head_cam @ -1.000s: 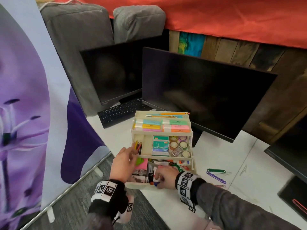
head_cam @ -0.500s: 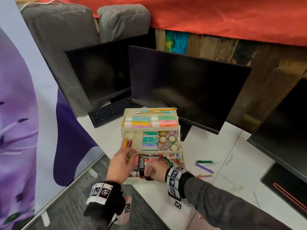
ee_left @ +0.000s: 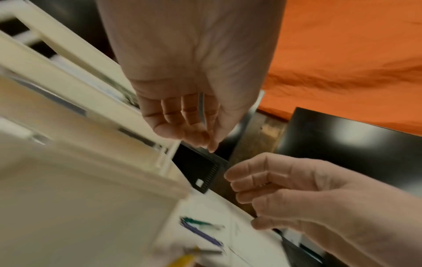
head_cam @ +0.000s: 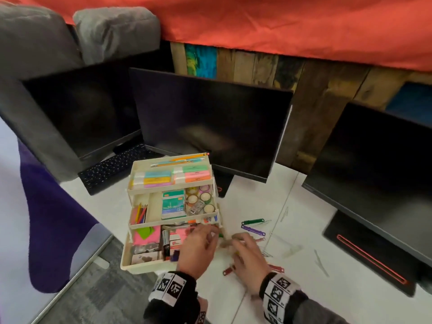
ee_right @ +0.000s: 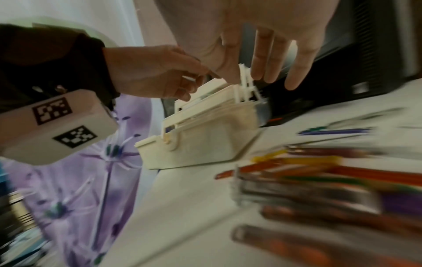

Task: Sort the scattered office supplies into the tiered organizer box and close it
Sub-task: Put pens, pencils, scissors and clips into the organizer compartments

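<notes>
The cream tiered organizer box (head_cam: 140, 267) stands open on the white table, its three trays stepped back and filled with notes, tape rolls, staples and pencils. My left hand (head_cam: 198, 246) hovers over the right part of the bottom tray. Its fingers curl toward the thumb (ee_left: 200, 137), and a thin grey strip (ee_left: 202, 108) shows between them. My right hand (head_cam: 245, 251) is just right of the box, fingers relaxed and empty (ee_right: 269, 68), above a pile of coloured fasteners (ee_right: 319, 180). Red fasteners (head_cam: 228, 271) lie by the wrist. A green fastener (head_cam: 253, 222) and a purple fastener (head_cam: 253, 230) lie farther back.
Three dark monitors (head_cam: 210, 127) stand close behind and to the right of the box. A black keyboard (head_cam: 109, 169) lies at the back left. The table's left edge drops to grey carpet (head_cam: 93, 298) beside a purple banner (head_cam: 46, 218). Blurred pencil marks streak the table on the right.
My right hand has left the bottom tray and moved right onto the table by the fasteners. My left hand has shifted from the box's left side to over the tray's right part.
</notes>
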